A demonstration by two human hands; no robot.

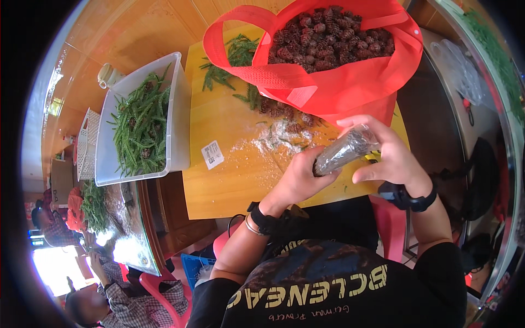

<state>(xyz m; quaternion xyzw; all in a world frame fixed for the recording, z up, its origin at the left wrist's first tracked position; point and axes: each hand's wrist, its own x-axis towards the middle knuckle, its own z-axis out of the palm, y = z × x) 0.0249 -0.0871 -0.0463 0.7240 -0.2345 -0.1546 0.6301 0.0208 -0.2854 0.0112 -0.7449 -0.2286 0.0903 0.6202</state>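
A grey cylindrical bundle in shiny clear plastic (347,148) is held aslant above the table's front part. My left hand (303,177) is closed around its lower left end. Around the upper right end my right hand (391,153) is spread, its fingers stretched along the far side and its thumb apart; whether the palm touches the plastic I cannot tell. Just beyond the hands lie loose pine cones (279,109) and a scatter of white crumbs (279,136) on the yellow table (219,186). Something small and yellow shows beside my right palm.
A red bag (350,90) full of pine cones (333,41) stands at the table's far side. Green fir sprigs (238,54) lie left of it, near a white label (212,154). A translucent bin (178,126) holds more sprigs. At lower left a person (109,300) sits by another table.
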